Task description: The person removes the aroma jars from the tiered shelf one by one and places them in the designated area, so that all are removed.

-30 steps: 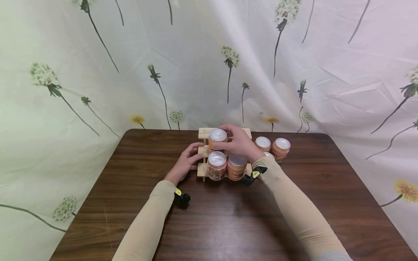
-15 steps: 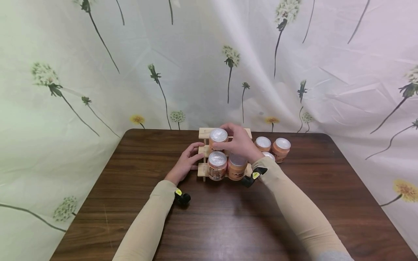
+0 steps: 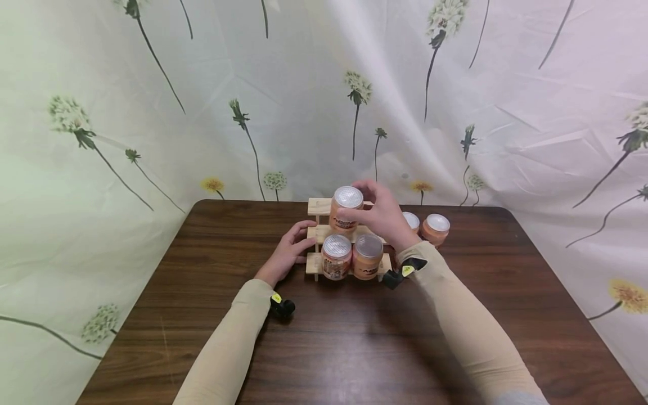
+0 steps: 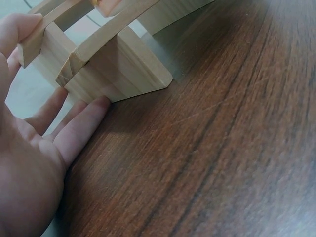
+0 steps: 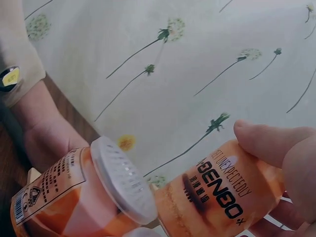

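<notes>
My right hand grips an orange-labelled jar round its side, thumb in front. The jar is upright, over the middle step of a three-step wooden rack. Its printed label faces the right wrist camera, where the held jar stands close to the thumb. Two similar jars with ridged pale lids, a left one and a right one, sit on the lowest step. At the rack's left end, my left hand touches the side panel and a step's end with extended fingers.
Right of the rack, more jars stand on the dark wooden table, including a far-right jar and one partly hidden by my right wrist. A flower-print cloth hangs behind the table's back edge.
My right hand has raised the jar from the middle step and shifted it slightly to the right. My left hand keeps its place at the rack.
</notes>
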{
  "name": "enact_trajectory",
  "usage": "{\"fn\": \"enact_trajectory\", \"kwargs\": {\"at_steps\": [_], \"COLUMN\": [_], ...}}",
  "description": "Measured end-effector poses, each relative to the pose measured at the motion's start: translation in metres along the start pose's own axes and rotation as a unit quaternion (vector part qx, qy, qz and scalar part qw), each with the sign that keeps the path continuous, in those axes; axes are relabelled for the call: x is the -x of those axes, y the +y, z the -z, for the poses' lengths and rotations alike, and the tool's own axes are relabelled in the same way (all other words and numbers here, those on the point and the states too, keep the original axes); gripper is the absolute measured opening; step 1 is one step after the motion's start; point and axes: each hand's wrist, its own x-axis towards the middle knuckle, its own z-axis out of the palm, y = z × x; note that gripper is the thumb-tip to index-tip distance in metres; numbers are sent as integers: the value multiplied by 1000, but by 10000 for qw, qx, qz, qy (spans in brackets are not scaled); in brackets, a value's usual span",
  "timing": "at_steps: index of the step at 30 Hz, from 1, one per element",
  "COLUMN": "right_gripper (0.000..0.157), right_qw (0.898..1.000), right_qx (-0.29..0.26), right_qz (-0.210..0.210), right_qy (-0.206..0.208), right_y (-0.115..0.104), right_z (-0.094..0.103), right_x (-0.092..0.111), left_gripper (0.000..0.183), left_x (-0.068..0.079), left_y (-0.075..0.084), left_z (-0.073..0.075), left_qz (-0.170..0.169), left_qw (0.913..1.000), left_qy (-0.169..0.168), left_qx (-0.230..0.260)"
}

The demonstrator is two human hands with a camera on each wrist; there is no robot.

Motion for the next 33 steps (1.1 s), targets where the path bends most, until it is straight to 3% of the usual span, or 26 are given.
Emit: {"fn": "enact_trajectory", "kwargs": {"at_steps": [16, 33], "right_gripper": [58, 42], "right_qw": [9963, 9885], "right_qx": [-220, -598], "right_qz": [75, 350], "right_qy": [833, 1347], "right_y": [2, 10], "right_z": [35, 70], "right_x": [17, 50], "left_gripper": [44, 43], "left_x": [0, 1], "left_y": [2, 3], "left_z": [-3, -5], "left_qz": [30, 60], "left_qw": [10000, 10000], "left_qy": [23, 68], "left_qx": [-55, -41]}}
